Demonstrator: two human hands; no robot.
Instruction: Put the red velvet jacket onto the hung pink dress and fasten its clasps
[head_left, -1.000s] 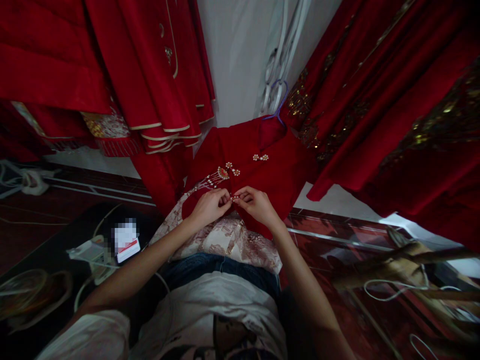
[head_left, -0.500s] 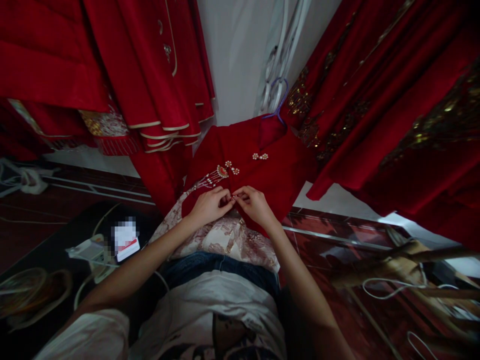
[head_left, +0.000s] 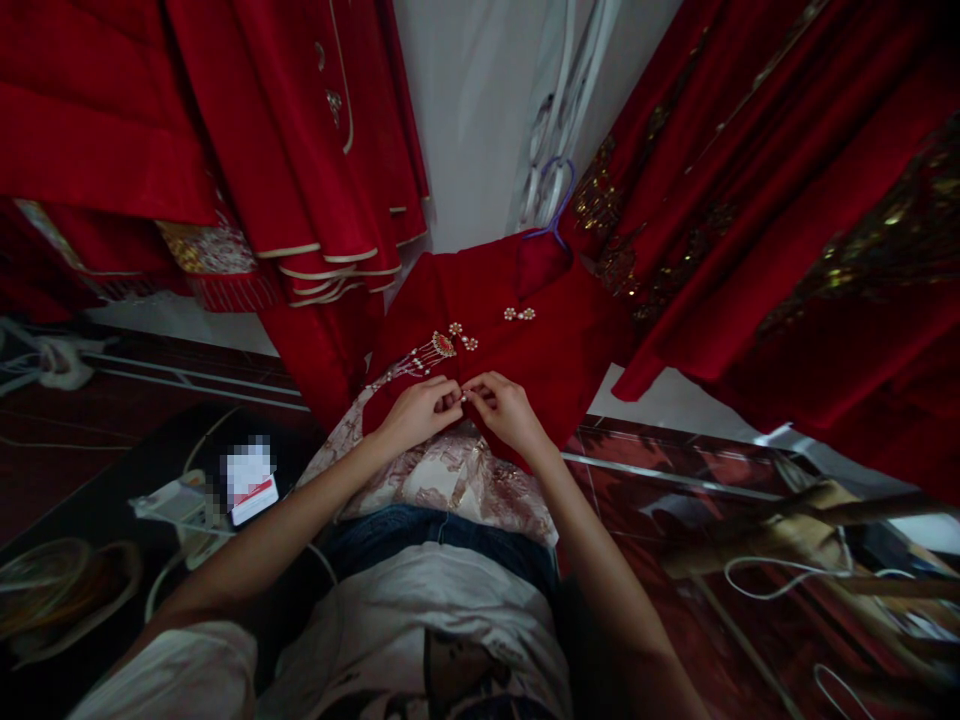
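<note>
A red garment [head_left: 525,345] on a purple hanger [head_left: 553,205] lies spread toward me, its pale embroidered lining [head_left: 450,480] draped over my lap. My left hand [head_left: 420,410] and my right hand [head_left: 506,410] meet at the garment's front edge, fingertips pinching a small pearl fastening [head_left: 465,396] between them. Above my hands sit a tasselled pearl ornament [head_left: 439,350] and another pearl clasp [head_left: 520,314].
Red garments with gold trim hang at the left [head_left: 285,150] and at the right [head_left: 787,200]. A phone [head_left: 251,480] and white cables [head_left: 187,500] lie on a dark surface to my left. Sticks and a white cord [head_left: 787,550] rest on the red tiled floor to my right.
Both hands have shifted slightly up and left while staying pinched on the pearl fastening. The garment has barely moved.
</note>
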